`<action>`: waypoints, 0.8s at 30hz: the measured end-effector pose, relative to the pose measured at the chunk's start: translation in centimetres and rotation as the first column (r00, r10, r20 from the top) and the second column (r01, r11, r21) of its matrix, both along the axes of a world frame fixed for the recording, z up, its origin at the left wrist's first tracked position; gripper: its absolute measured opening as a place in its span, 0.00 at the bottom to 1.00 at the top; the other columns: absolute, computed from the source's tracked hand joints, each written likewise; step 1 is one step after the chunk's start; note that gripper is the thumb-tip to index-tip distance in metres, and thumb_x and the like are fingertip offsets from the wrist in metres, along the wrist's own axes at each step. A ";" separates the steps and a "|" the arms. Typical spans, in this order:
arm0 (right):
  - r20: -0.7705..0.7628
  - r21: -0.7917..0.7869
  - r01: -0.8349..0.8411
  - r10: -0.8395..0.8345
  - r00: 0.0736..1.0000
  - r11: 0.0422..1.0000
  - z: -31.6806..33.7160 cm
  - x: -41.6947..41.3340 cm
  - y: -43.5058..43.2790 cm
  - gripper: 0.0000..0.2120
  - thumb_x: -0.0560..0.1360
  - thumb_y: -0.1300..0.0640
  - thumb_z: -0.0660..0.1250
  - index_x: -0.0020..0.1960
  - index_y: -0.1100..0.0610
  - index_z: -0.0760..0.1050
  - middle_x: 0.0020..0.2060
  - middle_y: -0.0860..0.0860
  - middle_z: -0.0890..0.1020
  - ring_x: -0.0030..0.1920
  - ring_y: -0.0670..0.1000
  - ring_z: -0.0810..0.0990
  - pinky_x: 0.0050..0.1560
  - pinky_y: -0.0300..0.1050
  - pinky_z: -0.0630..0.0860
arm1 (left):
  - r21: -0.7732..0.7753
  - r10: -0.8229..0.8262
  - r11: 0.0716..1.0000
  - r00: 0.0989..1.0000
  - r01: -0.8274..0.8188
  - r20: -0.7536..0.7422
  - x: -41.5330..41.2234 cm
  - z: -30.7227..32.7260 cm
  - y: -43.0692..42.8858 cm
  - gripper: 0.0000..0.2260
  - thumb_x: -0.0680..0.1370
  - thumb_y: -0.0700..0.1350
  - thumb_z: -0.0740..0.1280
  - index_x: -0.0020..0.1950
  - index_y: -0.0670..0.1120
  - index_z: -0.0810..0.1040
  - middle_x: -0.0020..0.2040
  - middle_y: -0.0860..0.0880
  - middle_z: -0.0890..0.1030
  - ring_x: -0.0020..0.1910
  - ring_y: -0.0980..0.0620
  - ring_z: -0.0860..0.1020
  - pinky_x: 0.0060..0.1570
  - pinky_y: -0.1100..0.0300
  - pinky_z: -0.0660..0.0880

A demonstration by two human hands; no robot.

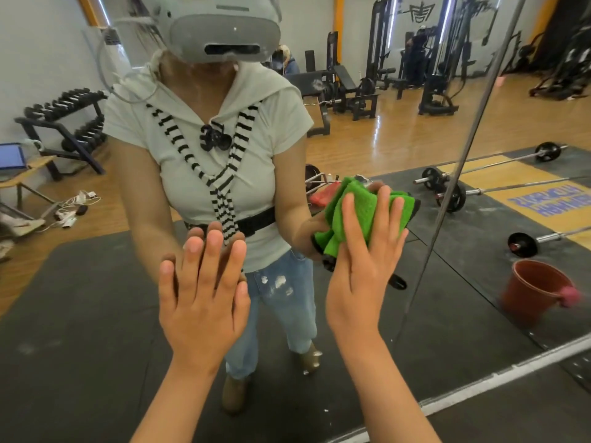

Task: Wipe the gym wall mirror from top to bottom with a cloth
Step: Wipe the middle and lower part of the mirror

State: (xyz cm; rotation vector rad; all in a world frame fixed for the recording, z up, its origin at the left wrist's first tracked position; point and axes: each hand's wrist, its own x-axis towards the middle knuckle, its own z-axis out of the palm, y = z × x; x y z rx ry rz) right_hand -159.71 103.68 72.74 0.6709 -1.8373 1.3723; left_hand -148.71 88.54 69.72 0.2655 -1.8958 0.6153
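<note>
Biggest worry here is the left hand [204, 292]. It's pressing bare against the mirror [399, 129], palm and all, so I'm guessing it's leaving prints on glass that's supposed to be getting clean. If that patch doesn't get another pass, the smudges are going to show.

Second thing: the green cloth [366, 206] is looking pretty bunched up, with folds sticking out at the top and lower left. Nothing seems to be gripping it. It's only being pushed against the glass, so if the pressure eases on a downward stroke it could slide out and drop. A wadded cloth is also probably touching the glass unevenly, which means streaks.

The cloth is sitting about waist level on the reflection, just left of the vertical seam [463, 155] between panels, so that edge strip is easy to miss.

Pose-wise, both forearms are reaching forward and up from the bottom of the view. The right hand [364, 270] is lying flat over the cloth, fingers straight and slightly spread, pressing rather than grabbing. I can't tell what its thumb is doing. The left hand is flat too, fingers straight and close together, holding nothing, fingertips meeting their own reflection.
</note>
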 end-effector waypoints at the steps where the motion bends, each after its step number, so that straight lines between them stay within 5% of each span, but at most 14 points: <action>1: 0.007 -0.031 -0.011 0.011 1.000 0.999 0.4 -0.1 -0.1 0.26 0.80 0.65 0.53 0.76 0.49 0.62 0.78 0.48 0.54 0.80 0.55 0.45 0.78 0.60 0.41 | 0.002 -0.002 1.000 1.000 0.002 0.000 0.0 0.0 0.0 0.28 0.83 0.48 0.51 0.82 0.49 0.46 0.83 0.49 0.43 0.81 0.50 0.43 0.79 0.50 0.42; 6: -0.019 -0.133 -0.044 0.042 0.999 0.990 0.2 -0.6 -1.0 0.27 0.79 0.66 0.53 0.76 0.52 0.60 0.78 0.50 0.54 0.80 0.57 0.45 0.77 0.64 0.41 | 0.007 -0.002 1.000 1.000 0.002 0.002 0.0 0.0 0.0 0.27 0.84 0.49 0.50 0.82 0.49 0.46 0.83 0.49 0.42 0.81 0.50 0.43 0.79 0.50 0.41; 13: -0.088 0.077 -0.006 0.012 0.996 0.997 -5.4 0.1 -1.5 0.25 0.81 0.58 0.54 0.77 0.47 0.57 0.80 0.43 0.45 0.80 0.51 0.43 0.78 0.58 0.40 | 0.001 0.005 1.000 1.000 -0.005 -0.010 -0.1 0.0 0.0 0.27 0.84 0.49 0.49 0.83 0.50 0.47 0.83 0.49 0.44 0.81 0.50 0.44 0.79 0.50 0.42; 17: -0.261 0.202 0.007 0.047 0.964 0.979 -6.2 -3.5 1.3 0.21 0.84 0.48 0.50 0.76 0.42 0.57 0.80 0.41 0.46 0.80 0.48 0.45 0.78 0.55 0.41 | 0.000 0.013 1.000 1.000 -0.013 -0.009 0.0 0.0 0.0 0.27 0.84 0.49 0.48 0.83 0.50 0.46 0.83 0.49 0.43 0.81 0.51 0.44 0.79 0.50 0.42; 24: 0.078 -0.179 0.110 -0.097 0.992 0.978 -4.6 -8.1 4.2 0.25 0.83 0.49 0.52 0.79 0.54 0.55 0.79 0.55 0.52 0.79 0.49 0.43 0.76 0.66 0.47 | 0.000 0.010 1.000 1.000 -0.010 -0.016 -0.2 -0.1 0.1 0.26 0.84 0.50 0.48 0.82 0.50 0.46 0.83 0.49 0.44 0.81 0.50 0.44 0.79 0.49 0.43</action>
